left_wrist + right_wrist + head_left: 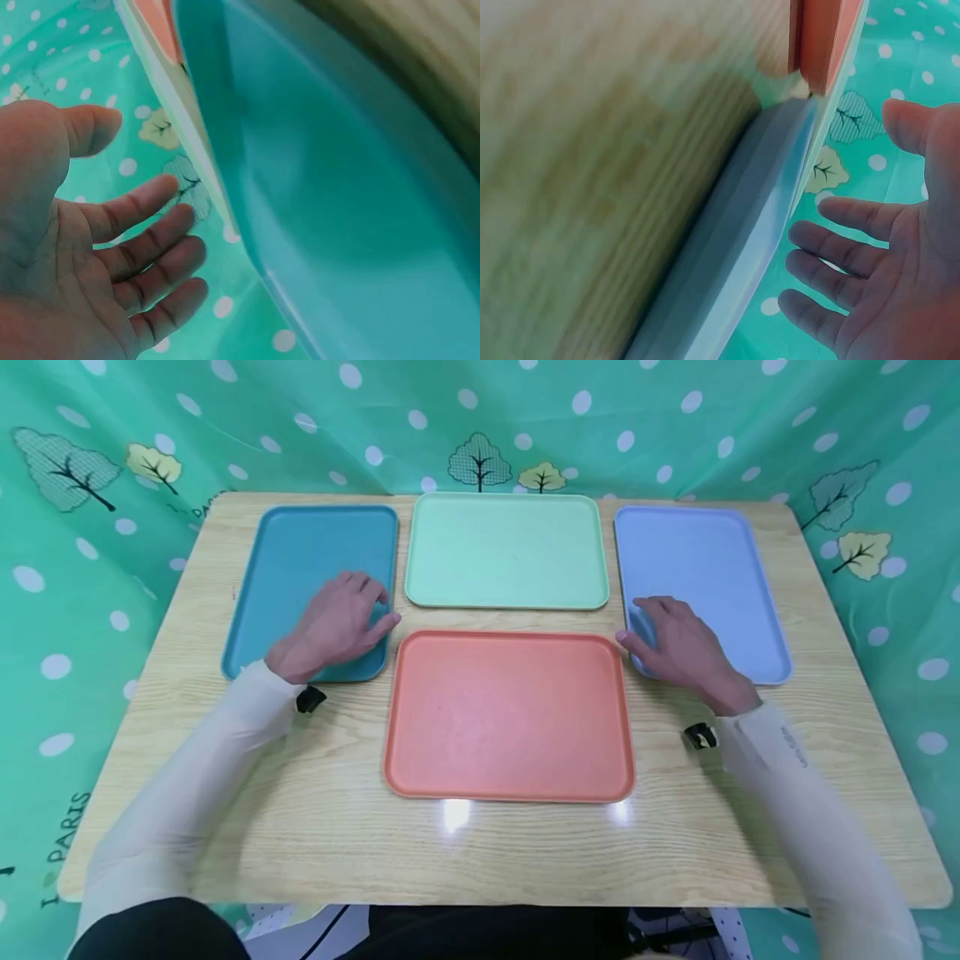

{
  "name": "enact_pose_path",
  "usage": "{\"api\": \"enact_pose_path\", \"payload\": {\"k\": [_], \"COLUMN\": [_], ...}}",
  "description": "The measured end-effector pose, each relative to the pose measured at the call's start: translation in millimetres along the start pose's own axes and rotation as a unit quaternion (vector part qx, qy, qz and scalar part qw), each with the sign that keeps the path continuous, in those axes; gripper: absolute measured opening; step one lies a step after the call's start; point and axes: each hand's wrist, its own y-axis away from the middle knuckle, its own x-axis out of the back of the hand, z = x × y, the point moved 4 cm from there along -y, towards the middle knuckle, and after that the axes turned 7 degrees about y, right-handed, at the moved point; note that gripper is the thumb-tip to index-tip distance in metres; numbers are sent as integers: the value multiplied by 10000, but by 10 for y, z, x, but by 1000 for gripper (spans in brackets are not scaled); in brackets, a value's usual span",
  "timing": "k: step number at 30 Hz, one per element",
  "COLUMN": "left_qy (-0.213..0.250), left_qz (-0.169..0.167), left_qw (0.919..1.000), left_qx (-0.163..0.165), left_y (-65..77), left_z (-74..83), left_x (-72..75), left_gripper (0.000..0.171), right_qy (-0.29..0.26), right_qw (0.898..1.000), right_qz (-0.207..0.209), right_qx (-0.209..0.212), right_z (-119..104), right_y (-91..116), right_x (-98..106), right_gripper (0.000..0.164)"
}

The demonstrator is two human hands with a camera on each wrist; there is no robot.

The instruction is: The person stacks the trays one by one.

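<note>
My left hand (337, 620) hovers over the right part of a dark teal tray (281, 556), its fingers relaxed and thumb spread. In the left wrist view the palm of the left hand (82, 232) faces the camera and holds nothing. On the other side, my right hand (678, 643) is above the lower left part of a periwinkle blue tray (697, 556). The right wrist view has the right hand (889, 247) with its fingers loosely extended and nothing in its grasp. No item lies on either tray where its surface shows.
A coral tray (510, 718) lies at the front middle of the wooden table (337, 827), between the hands. Behind it is a mint green tray (506, 552). A green polka-dot curtain (420, 418) hangs around the table's back and sides.
</note>
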Motion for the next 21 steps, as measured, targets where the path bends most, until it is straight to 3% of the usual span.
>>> {"api": "enact_pose_path", "payload": {"k": [3, 10, 17, 21], "left_qy": [50, -438, -917, -643], "left_qz": [-9, -437, -344, -590], "left_qw": [10000, 9981, 9950, 9955], "left_qx": [62, 18, 214, 381], "left_y": [70, 317, 633, 767], "left_z": [86, 354, 568, 651], "left_x": [1, -82, -162, -274], "left_gripper": [26, 42, 52, 51], "right_qy": [89, 245, 247, 184], "right_qw": [9999, 9984, 9957, 9943], "right_qz": [59, 189, 306, 170], "right_qx": [98, 466, 837, 1035], "right_z": [-36, -110, -242, -340], "right_y": [25, -1, -83, -130], "right_x": [-19, -46, -37, -91], "right_gripper": [64, 47, 35, 29]}}
